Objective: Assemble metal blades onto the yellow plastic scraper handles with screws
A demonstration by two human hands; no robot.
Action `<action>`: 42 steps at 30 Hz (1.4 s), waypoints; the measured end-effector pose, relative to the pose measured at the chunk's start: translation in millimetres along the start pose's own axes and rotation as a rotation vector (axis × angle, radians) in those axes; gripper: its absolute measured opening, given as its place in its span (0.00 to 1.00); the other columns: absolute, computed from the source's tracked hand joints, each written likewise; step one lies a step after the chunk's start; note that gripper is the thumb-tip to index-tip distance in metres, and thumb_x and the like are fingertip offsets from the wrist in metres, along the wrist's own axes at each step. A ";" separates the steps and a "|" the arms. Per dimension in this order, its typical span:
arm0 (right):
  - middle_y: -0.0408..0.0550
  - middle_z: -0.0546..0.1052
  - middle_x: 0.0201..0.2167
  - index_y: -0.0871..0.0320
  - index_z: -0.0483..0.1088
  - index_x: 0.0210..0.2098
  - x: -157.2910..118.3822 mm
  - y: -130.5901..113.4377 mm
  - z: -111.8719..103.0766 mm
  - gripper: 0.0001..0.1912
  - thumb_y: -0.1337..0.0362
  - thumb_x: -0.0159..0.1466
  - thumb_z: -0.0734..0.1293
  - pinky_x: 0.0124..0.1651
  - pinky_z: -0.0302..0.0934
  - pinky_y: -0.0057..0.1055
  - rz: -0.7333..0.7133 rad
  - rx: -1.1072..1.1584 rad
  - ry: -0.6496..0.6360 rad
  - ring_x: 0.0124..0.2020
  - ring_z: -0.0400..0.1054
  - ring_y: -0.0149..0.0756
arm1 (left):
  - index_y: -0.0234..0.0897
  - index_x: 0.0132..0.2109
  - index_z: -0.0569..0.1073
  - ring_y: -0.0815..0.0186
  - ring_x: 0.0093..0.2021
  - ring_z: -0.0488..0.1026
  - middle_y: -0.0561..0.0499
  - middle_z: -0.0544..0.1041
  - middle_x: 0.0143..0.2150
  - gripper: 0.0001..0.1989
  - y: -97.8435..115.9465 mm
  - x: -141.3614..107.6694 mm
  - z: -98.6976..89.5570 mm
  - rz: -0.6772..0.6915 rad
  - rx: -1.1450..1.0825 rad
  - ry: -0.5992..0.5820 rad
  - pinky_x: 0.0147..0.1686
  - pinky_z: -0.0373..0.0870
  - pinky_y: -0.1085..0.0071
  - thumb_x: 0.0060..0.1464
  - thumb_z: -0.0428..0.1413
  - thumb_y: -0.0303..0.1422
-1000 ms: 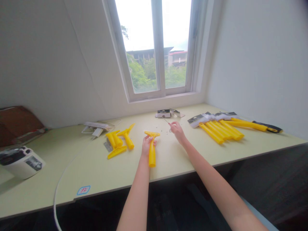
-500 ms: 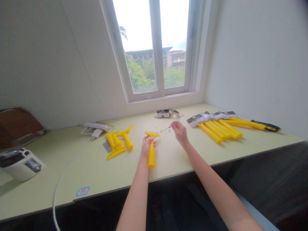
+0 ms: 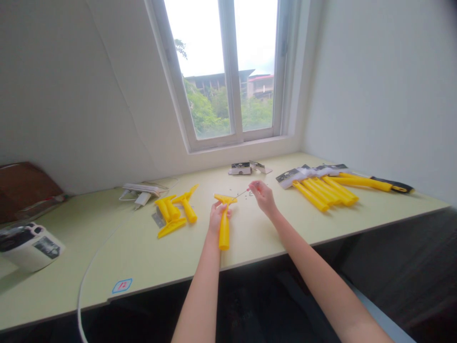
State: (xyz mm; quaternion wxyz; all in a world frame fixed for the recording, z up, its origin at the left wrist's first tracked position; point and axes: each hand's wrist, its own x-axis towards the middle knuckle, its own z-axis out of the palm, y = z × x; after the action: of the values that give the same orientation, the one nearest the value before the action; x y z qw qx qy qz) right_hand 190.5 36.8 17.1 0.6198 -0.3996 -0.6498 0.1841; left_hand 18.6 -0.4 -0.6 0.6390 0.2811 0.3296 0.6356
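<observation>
My left hand [image 3: 215, 218] is closed around the neck of a yellow T-shaped scraper [image 3: 224, 228], its hollow handle pointing toward the table's front edge. A thin metal screwdriver [image 3: 242, 194] is pinched in my right hand [image 3: 261, 194], its shaft slanting down to the left. The tip is at the right part of the scraper's head; whether it touches a screw is too small to tell. Small metal bits [image 3: 246, 197] lie on the table beside my right fingers. Left of my left hand rest several yellow scraper parts [image 3: 171, 209].
Bagged yellow handles [image 3: 317, 193] and a black-tipped tool [image 3: 396, 186] lie at the right. Small boxes [image 3: 241, 168] sit near the window. At the left are a power strip [image 3: 143, 190], a white cable [image 3: 87, 276], a white jug [image 3: 34, 250] and a brown box [image 3: 26, 190].
The screwdriver tip has moved left, from the right end of the scraper's head onto it, as my right hand shifted slightly left. My left hand keeps its hold.
</observation>
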 end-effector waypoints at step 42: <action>0.46 0.74 0.26 0.57 0.66 0.33 -0.9 5.3 2.0 0.15 0.53 0.62 0.56 0.33 0.61 0.30 -0.035 0.062 0.003 0.28 0.68 0.34 | 0.37 0.40 0.59 0.74 0.18 0.65 0.51 0.71 0.29 0.21 -3.8 2.4 -2.8 0.002 0.032 0.001 0.18 0.58 0.78 0.38 0.58 0.25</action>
State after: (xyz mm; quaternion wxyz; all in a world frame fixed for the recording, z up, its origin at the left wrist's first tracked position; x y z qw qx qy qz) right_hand 190.0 39.9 12.3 0.6360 -0.3690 -0.6497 0.1929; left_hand 18.7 1.7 -5.4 0.6337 0.2911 0.3398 0.6311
